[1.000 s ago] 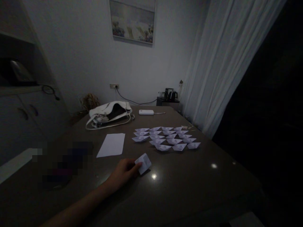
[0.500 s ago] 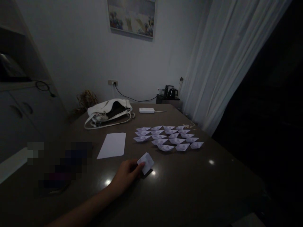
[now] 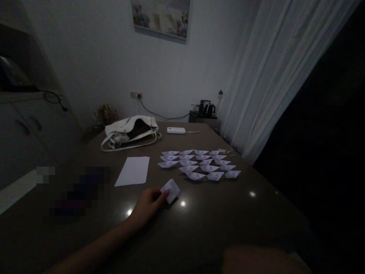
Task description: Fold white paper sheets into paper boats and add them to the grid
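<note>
My left hand [image 3: 151,203] is closed on a small folded piece of paper [image 3: 171,191], a white diamond shape pinched between thumb and fingers just above the table. At the bottom edge of the picture a dark, blurred part of my right hand or forearm [image 3: 259,260] shows; its fingers cannot be made out. Several white folded paper boats [image 3: 195,176] stand in rows beyond the left hand, to its right. A few flat white sheets of paper [image 3: 132,171] lie behind the left hand, a little to its left.
A white handbag [image 3: 131,127] and a white power bank [image 3: 176,130] with a short cable rest toward the far end of the brown table [image 3: 199,228]. A pixelated dark patch covers something at the left. White curtains [image 3: 251,76] hang beyond the right edge.
My right hand or forearm has come into view at the bottom right. The left hand keeps its hold on the folded paper; the whole view has shifted slightly.
</note>
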Demonstrator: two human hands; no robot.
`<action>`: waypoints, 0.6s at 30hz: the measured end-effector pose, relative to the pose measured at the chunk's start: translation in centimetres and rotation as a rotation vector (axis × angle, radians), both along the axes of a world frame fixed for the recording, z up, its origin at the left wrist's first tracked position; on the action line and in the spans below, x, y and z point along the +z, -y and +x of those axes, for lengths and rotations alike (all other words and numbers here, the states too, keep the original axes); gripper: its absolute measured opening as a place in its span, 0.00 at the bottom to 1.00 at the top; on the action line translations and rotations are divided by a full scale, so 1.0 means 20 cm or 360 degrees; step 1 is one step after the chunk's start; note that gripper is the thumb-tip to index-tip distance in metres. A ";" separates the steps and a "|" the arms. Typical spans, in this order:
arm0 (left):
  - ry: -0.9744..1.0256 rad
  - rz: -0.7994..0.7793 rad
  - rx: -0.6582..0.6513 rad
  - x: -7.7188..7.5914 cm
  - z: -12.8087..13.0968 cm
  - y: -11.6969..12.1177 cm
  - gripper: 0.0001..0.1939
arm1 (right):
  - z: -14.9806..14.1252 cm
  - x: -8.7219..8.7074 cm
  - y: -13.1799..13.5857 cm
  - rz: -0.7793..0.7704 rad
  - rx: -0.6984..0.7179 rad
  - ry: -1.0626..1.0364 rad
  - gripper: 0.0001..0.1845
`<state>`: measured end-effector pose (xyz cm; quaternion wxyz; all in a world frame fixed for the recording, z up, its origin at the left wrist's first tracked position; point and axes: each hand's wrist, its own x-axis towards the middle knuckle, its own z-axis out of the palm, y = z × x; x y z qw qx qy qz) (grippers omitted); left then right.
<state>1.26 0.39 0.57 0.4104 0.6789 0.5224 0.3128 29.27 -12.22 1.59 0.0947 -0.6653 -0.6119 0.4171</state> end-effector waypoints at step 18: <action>0.0471 -0.0093 0.0096 0.01 -0.04 -0.02 0.18 | -0.47 -0.08 -0.89 0.0309 0.0742 -0.1127 0.19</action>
